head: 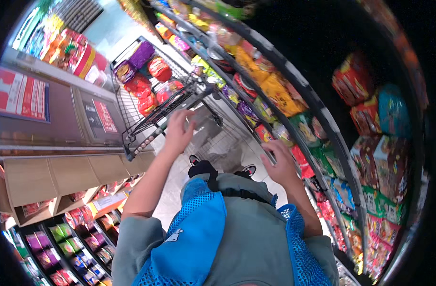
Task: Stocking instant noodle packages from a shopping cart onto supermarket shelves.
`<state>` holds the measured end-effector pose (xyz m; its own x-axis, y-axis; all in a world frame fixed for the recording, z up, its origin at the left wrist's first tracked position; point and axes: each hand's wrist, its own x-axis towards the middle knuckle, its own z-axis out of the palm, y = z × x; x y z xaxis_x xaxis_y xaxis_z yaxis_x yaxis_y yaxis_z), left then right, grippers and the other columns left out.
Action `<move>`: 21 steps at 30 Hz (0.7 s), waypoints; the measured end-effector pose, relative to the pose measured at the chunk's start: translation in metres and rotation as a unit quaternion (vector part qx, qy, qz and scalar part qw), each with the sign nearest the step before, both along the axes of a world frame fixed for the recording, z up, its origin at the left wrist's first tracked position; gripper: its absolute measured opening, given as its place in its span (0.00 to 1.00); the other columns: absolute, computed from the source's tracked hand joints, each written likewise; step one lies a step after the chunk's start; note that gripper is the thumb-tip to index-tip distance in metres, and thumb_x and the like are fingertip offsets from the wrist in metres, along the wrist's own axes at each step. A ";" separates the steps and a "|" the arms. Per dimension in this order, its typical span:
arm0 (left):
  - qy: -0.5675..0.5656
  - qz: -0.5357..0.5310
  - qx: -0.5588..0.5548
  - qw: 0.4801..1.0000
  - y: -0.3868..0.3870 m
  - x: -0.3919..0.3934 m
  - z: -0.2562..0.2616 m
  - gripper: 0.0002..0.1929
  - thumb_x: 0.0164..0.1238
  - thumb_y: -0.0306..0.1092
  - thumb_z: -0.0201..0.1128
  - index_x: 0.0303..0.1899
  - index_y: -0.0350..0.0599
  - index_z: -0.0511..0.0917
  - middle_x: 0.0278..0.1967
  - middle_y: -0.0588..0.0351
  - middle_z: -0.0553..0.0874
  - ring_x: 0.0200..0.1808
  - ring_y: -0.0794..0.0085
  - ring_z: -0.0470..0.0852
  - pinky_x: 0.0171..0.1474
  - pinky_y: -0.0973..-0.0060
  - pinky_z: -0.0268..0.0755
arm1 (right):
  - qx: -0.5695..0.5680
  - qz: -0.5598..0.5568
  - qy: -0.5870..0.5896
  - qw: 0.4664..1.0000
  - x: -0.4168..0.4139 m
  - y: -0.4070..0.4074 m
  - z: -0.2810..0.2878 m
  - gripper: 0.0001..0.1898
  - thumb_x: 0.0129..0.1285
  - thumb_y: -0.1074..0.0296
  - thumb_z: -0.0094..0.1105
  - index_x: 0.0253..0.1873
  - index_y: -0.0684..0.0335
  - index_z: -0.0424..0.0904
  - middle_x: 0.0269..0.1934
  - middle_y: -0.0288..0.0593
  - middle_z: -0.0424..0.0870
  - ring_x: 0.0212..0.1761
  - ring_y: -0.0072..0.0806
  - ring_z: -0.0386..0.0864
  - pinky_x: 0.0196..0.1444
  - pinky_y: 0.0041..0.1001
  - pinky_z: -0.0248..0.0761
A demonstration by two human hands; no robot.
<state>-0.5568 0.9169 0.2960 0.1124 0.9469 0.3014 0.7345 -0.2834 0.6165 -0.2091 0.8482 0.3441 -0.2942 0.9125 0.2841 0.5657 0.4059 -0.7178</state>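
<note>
My left hand [180, 131] is raised just before the handle side of a wire shopping cart [160, 118], its fingers apart and nothing in them. Several red packages [137, 85] and purple packages [142, 54] lie in the cart's basket. On the other side, my right hand [278, 161] hangs with spread fingers near the shelf front, beside a red package [263, 133]; it holds nothing. Whether its fingertips touch the shelf cannot be told. A blue mesh vest [189, 236] covers part of my grey-green shirt.
Curved-looking shelves [325, 114] of bagged goods run along the right. On the left are a wooden display bin [28, 175], racks of small packets [75, 246] and a panel with a red sign [19, 94]. Tiled floor [235, 143] lies between.
</note>
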 end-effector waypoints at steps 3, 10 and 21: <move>0.101 0.123 -0.056 0.986 -0.009 -0.097 -0.027 0.16 0.66 0.41 0.64 0.50 0.42 0.79 0.49 0.43 0.80 0.55 0.48 0.77 0.58 0.56 0.69 | -0.056 0.053 -0.026 0.997 -0.069 0.028 -0.010 0.13 0.61 0.70 0.65 0.50 0.62 0.80 0.45 0.46 0.82 0.50 0.45 0.79 0.55 0.38 0.71; 0.107 0.088 -0.268 0.953 -0.043 -0.182 -0.066 0.20 0.68 0.52 0.60 0.47 0.43 0.80 0.35 0.46 0.85 0.43 0.50 0.84 0.46 0.56 0.76 | -0.037 0.114 -0.066 0.991 -0.201 0.095 -0.050 0.11 0.62 0.72 0.63 0.48 0.64 0.79 0.44 0.48 0.81 0.49 0.45 0.78 0.55 0.37 0.70; 0.034 0.021 -0.312 0.949 -0.064 -0.187 -0.054 0.19 0.67 0.52 0.61 0.41 0.43 0.76 0.30 0.47 0.85 0.37 0.47 0.85 0.37 0.53 0.74 | -0.051 0.106 -0.103 0.988 -0.247 0.112 -0.086 0.10 0.60 0.73 0.63 0.47 0.62 0.80 0.45 0.47 0.79 0.53 0.45 0.75 0.58 0.40 0.66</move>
